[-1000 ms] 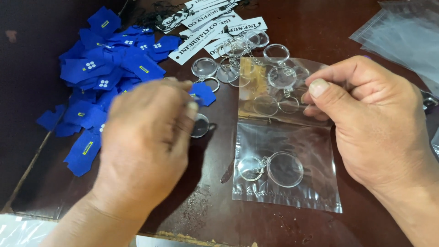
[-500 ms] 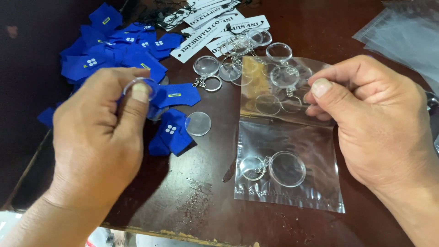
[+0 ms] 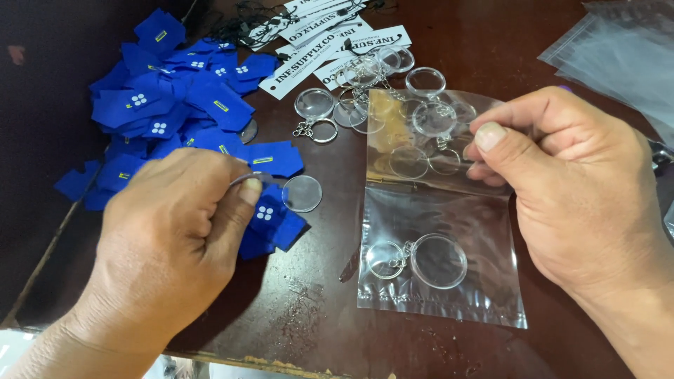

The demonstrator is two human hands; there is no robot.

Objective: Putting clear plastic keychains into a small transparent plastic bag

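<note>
Under the left hand (image 3: 168,245), blue tags (image 3: 270,224) lie partly hidden.

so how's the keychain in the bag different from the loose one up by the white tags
The bagged keychain lies sealed inside the clear plastic bag that the right hand pinches; the loose keychain lies bare on the table, untouched. The bagged disc looks larger, being nearer. Both are clear discs on metal rings.

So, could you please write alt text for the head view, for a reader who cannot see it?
The right hand pinches the upper edge of a clear plastic bag that holds a round clear keychain, while the left hand grips a small metal ring over a pile of blue fabric tags. More clear keychains and white cards lie on the dark wooden table.
</note>
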